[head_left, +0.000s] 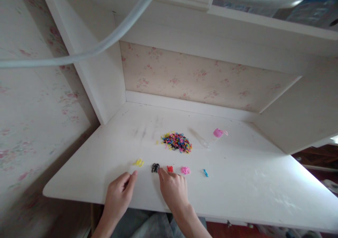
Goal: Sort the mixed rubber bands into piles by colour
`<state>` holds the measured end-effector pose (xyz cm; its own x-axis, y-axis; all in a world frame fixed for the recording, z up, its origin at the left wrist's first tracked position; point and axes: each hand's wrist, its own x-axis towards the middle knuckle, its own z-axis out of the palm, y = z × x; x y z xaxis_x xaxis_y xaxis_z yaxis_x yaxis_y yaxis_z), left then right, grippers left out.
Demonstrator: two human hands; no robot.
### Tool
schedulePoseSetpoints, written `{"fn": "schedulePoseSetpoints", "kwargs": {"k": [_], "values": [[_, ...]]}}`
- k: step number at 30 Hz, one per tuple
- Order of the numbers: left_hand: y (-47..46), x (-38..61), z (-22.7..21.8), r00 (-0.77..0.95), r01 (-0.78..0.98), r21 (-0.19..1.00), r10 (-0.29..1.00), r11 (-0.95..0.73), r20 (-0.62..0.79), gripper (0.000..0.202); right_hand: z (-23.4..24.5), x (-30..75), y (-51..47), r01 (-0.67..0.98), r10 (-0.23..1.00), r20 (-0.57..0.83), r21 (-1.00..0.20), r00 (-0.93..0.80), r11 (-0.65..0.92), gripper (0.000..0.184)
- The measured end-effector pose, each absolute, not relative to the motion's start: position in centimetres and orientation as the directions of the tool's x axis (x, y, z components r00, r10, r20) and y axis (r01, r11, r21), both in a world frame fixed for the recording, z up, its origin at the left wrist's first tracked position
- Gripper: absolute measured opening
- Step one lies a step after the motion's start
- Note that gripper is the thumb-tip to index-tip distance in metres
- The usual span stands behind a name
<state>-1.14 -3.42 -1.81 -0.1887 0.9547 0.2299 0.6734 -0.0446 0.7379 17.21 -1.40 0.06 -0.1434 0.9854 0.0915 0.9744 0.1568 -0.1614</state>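
Observation:
My left hand (120,192) is closed over the table's front part, thumb pressed to the curled fingers; whatever is in it is hidden. Just beyond it lies a small pile of yellow rubber bands (138,163). The fingertips of my right hand (173,188) are pinched together at the right edge of a black rubber band pile (155,168); I cannot make out what they hold. Red rubber bands (170,168) show behind its knuckles, partly covered. To the right are pink rubber bands (185,170) and a few blue ones (205,173). Farther back sits a mixed multicoloured heap (177,142).
A clear, slender plastic tube or bag (199,138) lies right of the heap, with a pink object with a loop (218,133) beyond it. The white tabletop (250,181) meets side panels and a back wall. A pale cable or bar (111,40) crosses overhead.

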Motion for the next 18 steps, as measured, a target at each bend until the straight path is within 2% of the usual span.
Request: {"fn": "schedulePoseSetpoints", "kwargs": {"k": [10,18], "values": [[-3.6,-1.3,-2.0,-0.165,0.703,0.708,0.954,-0.062,0.248,0.04,0.8,16.1,-1.7,0.977,0.994,0.014,-0.178,-0.113,0.113,0.023],[-3.8,-1.1,-2.0,-0.18,0.726,0.684,0.939,-0.075,0.294,0.04,0.8,16.7,-2.4,0.976,0.997,0.027,-0.206,-0.073,0.077,0.028]]}}
